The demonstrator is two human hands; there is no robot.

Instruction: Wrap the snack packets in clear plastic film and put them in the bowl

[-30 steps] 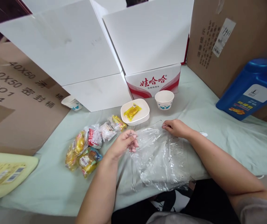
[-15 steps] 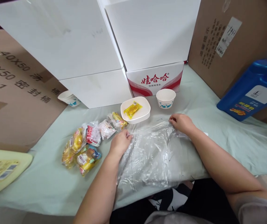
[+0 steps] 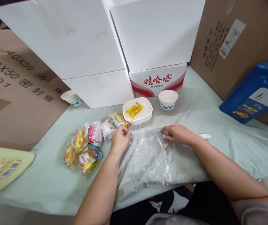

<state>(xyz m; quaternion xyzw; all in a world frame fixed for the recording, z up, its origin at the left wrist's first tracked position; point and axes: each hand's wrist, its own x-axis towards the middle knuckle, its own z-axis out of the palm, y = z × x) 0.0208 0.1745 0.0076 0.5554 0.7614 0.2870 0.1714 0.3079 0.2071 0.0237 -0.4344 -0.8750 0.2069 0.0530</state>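
A clear plastic bag [image 3: 148,156] lies flat on the pale green cloth [image 3: 206,106] in front of me. My left hand [image 3: 119,139] pinches the bag's top left corner, fingers closed. At the top edge of the bag, a little right of centre, my right hand [image 3: 177,134] grips the plastic with curled fingers. Just left of my left hand lies a row of wrapped snack packets [image 3: 89,142]. Beyond the bag stands a white dish [image 3: 145,114] with one yellow packet [image 3: 134,110] in it, and a small paper cup [image 3: 168,99].
White cartons [image 3: 96,47] with red print stand at the back. Brown cardboard boxes flank them left [image 3: 12,100] and right [image 3: 230,37]. A blue jug [image 3: 255,93] lies at the right, a yellow-green bottle [image 3: 2,168] at the left, a second cup [image 3: 70,97] behind the snacks.
Both hands have drawn the bag's top edge flat and straight on the cloth. The right hand slid left along the edge; the left hand stayed at its corner.
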